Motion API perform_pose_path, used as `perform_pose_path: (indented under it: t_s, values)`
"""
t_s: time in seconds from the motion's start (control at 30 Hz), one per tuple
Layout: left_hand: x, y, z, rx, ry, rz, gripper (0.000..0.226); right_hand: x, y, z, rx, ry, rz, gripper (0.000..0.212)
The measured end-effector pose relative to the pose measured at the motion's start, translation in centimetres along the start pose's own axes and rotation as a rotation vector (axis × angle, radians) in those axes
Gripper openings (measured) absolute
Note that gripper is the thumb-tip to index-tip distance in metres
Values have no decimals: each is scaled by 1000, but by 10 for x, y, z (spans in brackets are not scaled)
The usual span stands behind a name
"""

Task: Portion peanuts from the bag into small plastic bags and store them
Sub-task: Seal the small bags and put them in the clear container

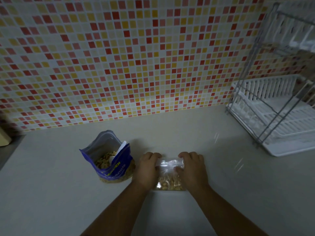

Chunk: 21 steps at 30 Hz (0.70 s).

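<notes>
A small clear plastic bag [169, 174] lies on the pale counter [221, 193], with peanuts [168, 183] heaped in its near half. My left hand [147, 169] pinches the bag's upper left corner. My right hand [191, 167] pinches its upper right corner, thumb on the plastic. To the left stands the open blue peanut bag [109, 157], upright, with peanuts and a white scoop [119, 151] inside it.
A white dish rack in a metal wire frame [279, 114] fills the right back corner. A mosaic tile wall [136, 57] runs behind the counter. A beige object [4, 137] sits at the far left edge.
</notes>
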<state>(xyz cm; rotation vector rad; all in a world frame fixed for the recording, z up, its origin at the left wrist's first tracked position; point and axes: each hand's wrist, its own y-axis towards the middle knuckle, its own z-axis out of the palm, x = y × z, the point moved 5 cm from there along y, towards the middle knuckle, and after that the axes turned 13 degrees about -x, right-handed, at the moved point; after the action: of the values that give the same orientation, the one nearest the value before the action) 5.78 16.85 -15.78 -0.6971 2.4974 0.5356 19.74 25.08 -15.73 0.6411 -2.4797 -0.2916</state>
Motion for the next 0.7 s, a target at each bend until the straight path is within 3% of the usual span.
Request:
perform_pose_path:
  t_s: [0.1, 0.2, 0.3, 0.43, 0.7]
  values:
    - [1, -1, 0, -8, -3, 0, 41, -3, 0, 3, 5, 60, 44, 41]
    - [-2, -1, -3, -32, -38, -6, 38, -17, 6, -5, -147, 112, 134, 37]
    - [-8, -2, -8, -76, -82, 13, 37, -55, 10, -17, -276, -3, 284, 42]
    - [-13, -3, -14, -120, -140, 20, 37, -92, -3, -16, 77, -261, 426, 80]
    - [-11, -5, -19, -156, -183, -1, 37, -86, -2, -10, 216, -339, 320, 106]
